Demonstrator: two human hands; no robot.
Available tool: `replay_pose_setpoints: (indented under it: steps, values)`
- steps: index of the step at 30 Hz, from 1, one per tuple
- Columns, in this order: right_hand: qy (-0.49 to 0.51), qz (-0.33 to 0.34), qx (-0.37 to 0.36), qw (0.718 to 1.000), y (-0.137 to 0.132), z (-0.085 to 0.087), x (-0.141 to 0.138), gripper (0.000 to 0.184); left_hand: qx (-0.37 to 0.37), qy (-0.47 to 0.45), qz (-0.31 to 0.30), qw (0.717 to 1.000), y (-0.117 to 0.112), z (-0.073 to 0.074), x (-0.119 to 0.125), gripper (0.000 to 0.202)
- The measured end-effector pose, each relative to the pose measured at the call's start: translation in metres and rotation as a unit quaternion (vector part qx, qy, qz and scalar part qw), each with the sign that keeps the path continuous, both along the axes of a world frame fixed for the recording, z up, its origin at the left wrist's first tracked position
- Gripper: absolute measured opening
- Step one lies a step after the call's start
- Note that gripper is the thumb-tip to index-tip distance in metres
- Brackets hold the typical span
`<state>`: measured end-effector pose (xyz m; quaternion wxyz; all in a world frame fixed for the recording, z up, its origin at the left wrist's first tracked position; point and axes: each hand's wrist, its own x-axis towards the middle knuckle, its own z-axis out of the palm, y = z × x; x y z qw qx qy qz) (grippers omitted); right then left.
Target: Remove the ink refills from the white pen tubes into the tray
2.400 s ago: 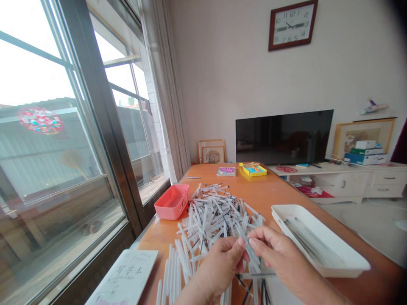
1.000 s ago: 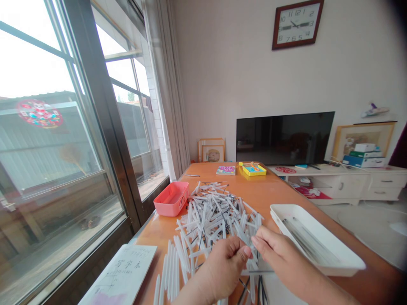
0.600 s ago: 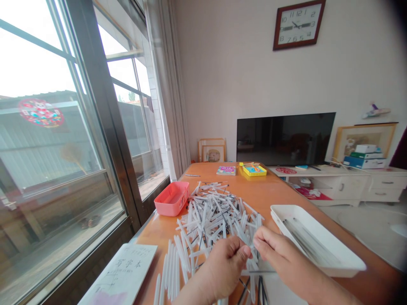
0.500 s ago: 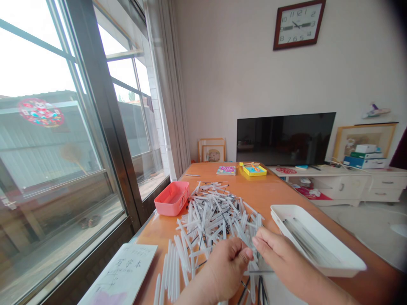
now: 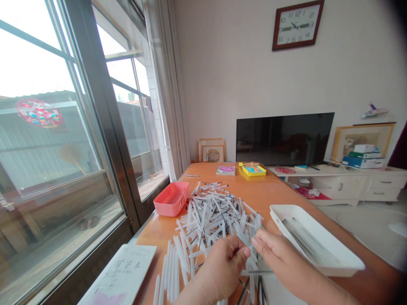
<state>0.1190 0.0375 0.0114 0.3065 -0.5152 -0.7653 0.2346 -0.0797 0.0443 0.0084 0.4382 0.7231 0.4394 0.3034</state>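
Observation:
A big heap of white pen barrels and thin black refills (image 5: 216, 214) lies on the orange table (image 5: 270, 188). My left hand (image 5: 224, 269) and my right hand (image 5: 276, 258) meet over the near edge of the heap. Both are pinched, thumb against fingertips, on a thin pen part between them that is too small to name. More white barrels (image 5: 171, 273) lie in a row left of my left hand.
A pink tray (image 5: 171, 199) stands left of the heap. A white tray (image 5: 314, 239) with dark refills sits on the right. A white booklet (image 5: 122, 273) lies at the near left. Small books (image 5: 251, 169) rest at the far end, before a television.
My two hands have stayed together over the near edge of the heap, shifting only slightly. The view has swayed a little.

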Motion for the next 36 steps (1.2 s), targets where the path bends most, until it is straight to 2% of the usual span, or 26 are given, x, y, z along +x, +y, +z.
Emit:
replay_pose_setpoints:
  steps: [3, 6, 12, 15, 21, 26, 29, 33, 36]
  values:
    - [0.011, -0.018, -0.012, 1.0, 0.003, -0.003, -0.003, 0.044, 0.006, -0.001, 0.004, 1.0, 0.001, -0.001, 0.0, 0.039]
    - [0.037, -0.021, -0.04, 0.998, 0.001, 0.001, -0.003, 0.047, 0.002, -0.001, 0.007, 1.0, 0.002, -0.001, 0.0, 0.038]
    - [0.04, 0.03, -0.05, 0.998, -0.005, 0.009, 0.004, 0.037, -0.007, 0.013, 0.009, 1.0, 0.002, -0.003, -0.002, 0.039]
    - [0.021, 0.032, -0.037, 0.999, -0.005, 0.005, 0.002, 0.035, 0.0, 0.019, 0.004, 1.0, 0.001, -0.002, -0.003, 0.037]
    - [0.035, -0.005, -0.044, 0.998, 0.001, -0.006, -0.004, 0.038, 0.056, 0.021, 0.024, 0.998, 0.001, 0.0, -0.002, 0.033]
    - [0.052, -0.026, -0.079, 0.995, -0.002, 0.005, -0.003, 0.041, 0.036, 0.022, 0.018, 0.999, 0.001, -0.002, -0.002, 0.038]
    - [0.043, -0.001, -0.07, 0.997, -0.006, 0.011, -0.002, 0.04, 0.007, 0.013, 0.002, 1.0, 0.001, -0.003, -0.003, 0.041]
    - [0.012, 0.017, -0.04, 0.999, -0.005, 0.003, 0.0, 0.038, -0.013, 0.023, -0.013, 1.0, 0.0, -0.004, -0.004, 0.043]
    - [0.012, 0.004, -0.032, 0.999, -0.002, -0.004, -0.002, 0.039, 0.023, 0.011, -0.006, 1.0, -0.001, 0.0, -0.003, 0.036]
